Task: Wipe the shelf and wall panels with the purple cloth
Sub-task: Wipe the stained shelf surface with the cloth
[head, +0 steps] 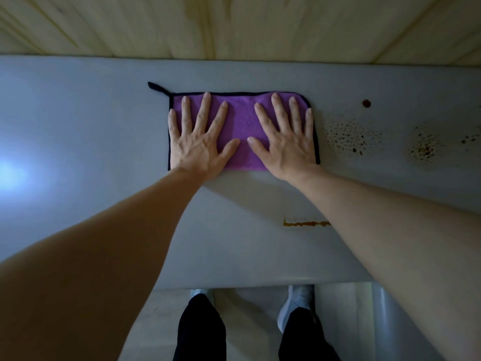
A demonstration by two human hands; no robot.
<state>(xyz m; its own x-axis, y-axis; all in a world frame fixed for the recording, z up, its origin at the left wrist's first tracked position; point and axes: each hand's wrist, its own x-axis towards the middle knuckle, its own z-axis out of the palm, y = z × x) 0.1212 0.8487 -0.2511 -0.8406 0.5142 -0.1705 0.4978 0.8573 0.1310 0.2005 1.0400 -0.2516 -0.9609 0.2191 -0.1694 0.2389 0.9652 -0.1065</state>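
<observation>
Purple cloth [242,131] with black trim, lying flat on the grey shelf [104,121] towards its far edge, under both palms. A black hanging loop [156,87] projects from its far left corner, beyond the left little finger. The cloth appears to be thin, soft microfibre: probably light, limp and prone to bunching or sliding if pushed at one point. It is judged best driven by broad palm pressure spread over its area, as here, not by a pinch at an edge.

Left hand [197,142], fingers straight and fanned apart, pressed flat on the left half of the cloth; nothing is curled round or pinched. Right hand [286,144], likewise splayed and flat on the right half, its little finger lying along the right trim. The two thumbs point inward and nearly meet over the middle of the cloth; a strip of bare purple shows between the hands.

To the right of the right hand, well clear of the cloth, brown speckled stains [348,138] mark the shelf, with a single dark spot [366,103] beyond them. Nearer the person, beside the right forearm, lies an orange-brown streak [304,223]. Behind the fingertips, pale wooden wall panels [234,24] rise from the shelf's far edge.
</observation>
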